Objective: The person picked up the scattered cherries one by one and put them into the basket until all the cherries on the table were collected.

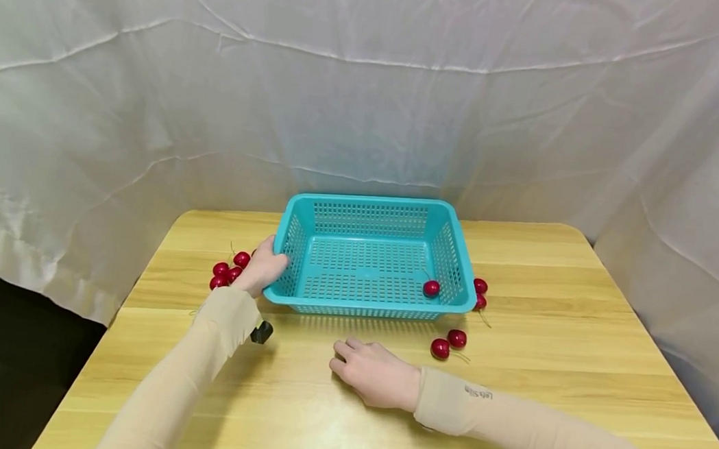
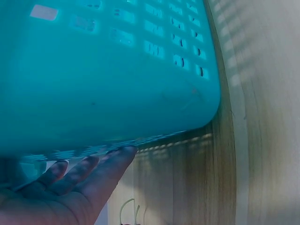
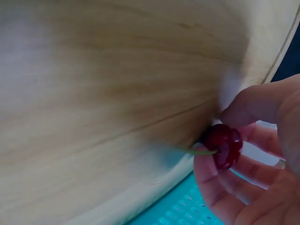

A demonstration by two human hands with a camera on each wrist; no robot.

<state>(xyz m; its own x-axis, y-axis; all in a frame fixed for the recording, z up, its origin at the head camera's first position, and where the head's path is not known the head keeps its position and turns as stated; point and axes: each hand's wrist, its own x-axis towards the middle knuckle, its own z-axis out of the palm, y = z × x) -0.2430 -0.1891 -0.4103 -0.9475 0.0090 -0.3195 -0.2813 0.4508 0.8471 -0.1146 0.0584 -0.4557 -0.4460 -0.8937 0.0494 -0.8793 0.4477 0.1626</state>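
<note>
Gripping the basket [image 1: 361,304] beyond the right hand [image 1: 375,374], the left hand [image 1: 266,267] seems to steady it; the right hand pinches a cherry [image 3: 228,145], whose next move likely calls for a gentle lift.

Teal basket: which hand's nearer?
Left. The left hand grips the teal basket by its left rim; the right hand is apart, on its near side, pinching a cherry.

Head cam: high up, facing forward and down, whole basket [image 1: 363,303] mid-frame on the surface [image 1: 544,346]. Left wrist: very close on a basket corner, turned sideways. Right wrist: close on a cherry [image 3: 226,140], surface behind, basket at bottom edge. All three share basket and surface.
</note>
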